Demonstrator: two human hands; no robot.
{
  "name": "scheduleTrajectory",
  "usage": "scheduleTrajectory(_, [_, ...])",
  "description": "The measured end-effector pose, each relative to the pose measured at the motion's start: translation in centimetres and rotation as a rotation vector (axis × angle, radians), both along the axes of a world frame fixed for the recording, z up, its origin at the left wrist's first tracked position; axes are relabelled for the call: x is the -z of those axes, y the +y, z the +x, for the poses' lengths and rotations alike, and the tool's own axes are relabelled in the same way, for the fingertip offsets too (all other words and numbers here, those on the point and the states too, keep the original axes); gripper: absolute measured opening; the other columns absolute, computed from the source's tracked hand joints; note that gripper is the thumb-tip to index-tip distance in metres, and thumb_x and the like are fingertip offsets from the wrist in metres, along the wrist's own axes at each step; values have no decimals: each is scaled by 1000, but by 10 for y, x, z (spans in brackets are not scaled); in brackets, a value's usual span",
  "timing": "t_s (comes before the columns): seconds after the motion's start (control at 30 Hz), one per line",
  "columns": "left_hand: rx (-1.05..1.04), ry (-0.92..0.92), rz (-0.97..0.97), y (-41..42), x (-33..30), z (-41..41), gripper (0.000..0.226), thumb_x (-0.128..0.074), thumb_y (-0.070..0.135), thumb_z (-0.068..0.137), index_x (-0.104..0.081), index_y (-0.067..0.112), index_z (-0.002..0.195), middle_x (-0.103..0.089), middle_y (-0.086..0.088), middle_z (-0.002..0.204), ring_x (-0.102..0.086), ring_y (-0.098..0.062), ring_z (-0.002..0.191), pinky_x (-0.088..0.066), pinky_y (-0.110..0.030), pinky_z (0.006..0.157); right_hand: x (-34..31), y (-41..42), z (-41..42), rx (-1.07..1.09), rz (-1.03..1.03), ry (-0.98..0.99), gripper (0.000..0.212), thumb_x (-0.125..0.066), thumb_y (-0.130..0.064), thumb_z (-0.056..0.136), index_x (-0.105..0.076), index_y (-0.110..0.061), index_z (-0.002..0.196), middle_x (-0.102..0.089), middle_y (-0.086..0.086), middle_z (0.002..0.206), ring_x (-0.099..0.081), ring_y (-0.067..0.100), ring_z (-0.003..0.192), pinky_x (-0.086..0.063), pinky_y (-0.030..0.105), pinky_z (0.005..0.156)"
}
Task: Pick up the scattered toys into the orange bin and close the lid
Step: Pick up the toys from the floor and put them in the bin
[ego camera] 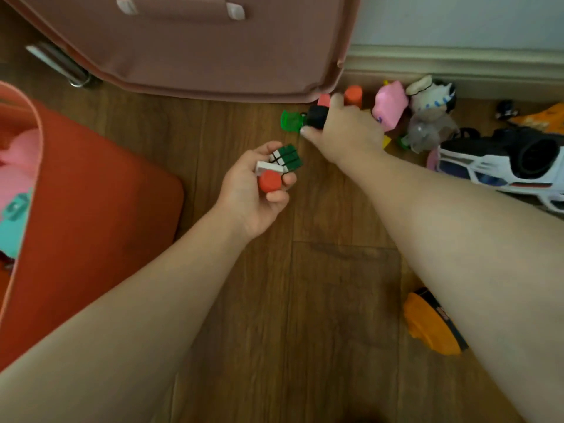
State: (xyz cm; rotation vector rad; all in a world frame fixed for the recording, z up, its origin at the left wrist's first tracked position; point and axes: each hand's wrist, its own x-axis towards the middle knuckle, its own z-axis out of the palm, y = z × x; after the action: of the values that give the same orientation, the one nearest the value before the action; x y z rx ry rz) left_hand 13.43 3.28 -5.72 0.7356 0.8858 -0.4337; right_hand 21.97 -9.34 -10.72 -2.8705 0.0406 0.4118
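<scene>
- Left hand: palm up over the wooden plank floor, fingers curled round a small clutch of toys — a green-and-white gridded puzzle cube, a white plastic block and a red round plastic cap.
- Right hand: reached forward to the toy pile, thumb and fingers pinching a black blocky toy; whether the toy is clear of the floor cannot be told.
- Just beside that grasp: a translucent green plastic piece, a pink block and an orange-red cylinder, all at the edge of a dusty-pink soft case.
- Farther right, along the skirting: a pink plush figure, a white-and-black plush, a white-and-black toy blaster; nearer the person, an orange-and-black plastic toy.
- Orange bin: at far left, open, with pink and teal items visible inside; its lid is not clearly distinguishable.
- Step in hand: gathering, apparently early to midway, since many toys lie scattered.
- Next move, as judged: lift the black toy, then carry both handfuls left to the bin, keeping the left palm level so the loosely cupped pieces do not spill.
</scene>
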Motion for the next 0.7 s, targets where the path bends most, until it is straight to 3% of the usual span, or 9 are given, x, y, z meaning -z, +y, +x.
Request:
scheduleTrajectory(0.13, [-3, -4, -110, 13, -5, -13, 26, -33, 27, 95, -56, 17, 87, -59, -12, 91, -46, -10, 45, -27, -12, 28, 9, 19, -21, -89, 32, 31, 50, -52, -44, 90, -38, -12, 126, -57, 15, 121, -59, 39, 107, -40, 38, 71])
scheduleTrajectory(0.23, [62, -26, -78, 20, -14, -23, 34, -36, 40, 96, -57, 15, 85, -59, -9, 84, -46, -9, 45, -26, -11, 28, 6, 26, -43, -120, 61, 78, 51, -54, -41, 87, -38, -15, 127, -57, 15, 120, -58, 40, 107, -44, 40, 77])
scheduleTrajectory(0.43, [190, -37, 17, 36, -41, -44, 43, -38, 43, 93, -62, 9, 81, -61, -10, 73, -43, -11, 44, -23, -12, 33, -8, 15, -82, -157, 59, 215, 49, -62, -46, 79, -45, -16, 115, -61, 15, 113, -60, 37, 103, -47, 38, 76])
scheduleTrajectory(0.5, [239, -48, -5, 40, -49, -52, 44, -35, 42, 92, -61, 8, 81, -59, -10, 73, -40, -10, 41, -21, -12, 34, -19, 10, -88, 16, 274, 361, 45, -63, -44, 79, -49, -16, 112, -63, 13, 104, -63, 34, 91, -50, 37, 71])
scheduleTrajectory(0.53, [260, -63, -21, 42, -54, -57, 44, -34, 41, 92, -60, 8, 81, -58, -10, 74, -39, -10, 39, -21, -12, 33, -29, 11, -91, 113, 442, 441, 39, -61, -42, 81, -51, -17, 109, -62, 12, 91, -63, 31, 76, -50, 35, 60])
scheduleTrajectory(0.6, [281, -114, -51, 49, -72, -67, 44, -32, 42, 91, -58, 7, 83, -58, -10, 74, -37, -9, 35, -22, -11, 32, -57, 16, -94, 244, 741, 591, 19, -57, -35, 86, -52, -20, 96, -52, 6, 65, -49, 20, 47, -36, 23, 44])
scheduleTrajectory(0.7, [328, -218, -45, 60, -98, -73, 45, -29, 43, 92, -57, 8, 86, -61, -10, 74, -37, -8, 30, -24, -10, 29, -109, 28, -99, 277, 962, 702, 15, -54, -31, 89, -49, -21, 79, -41, -1, 51, -36, 12, 37, -24, 17, 41])
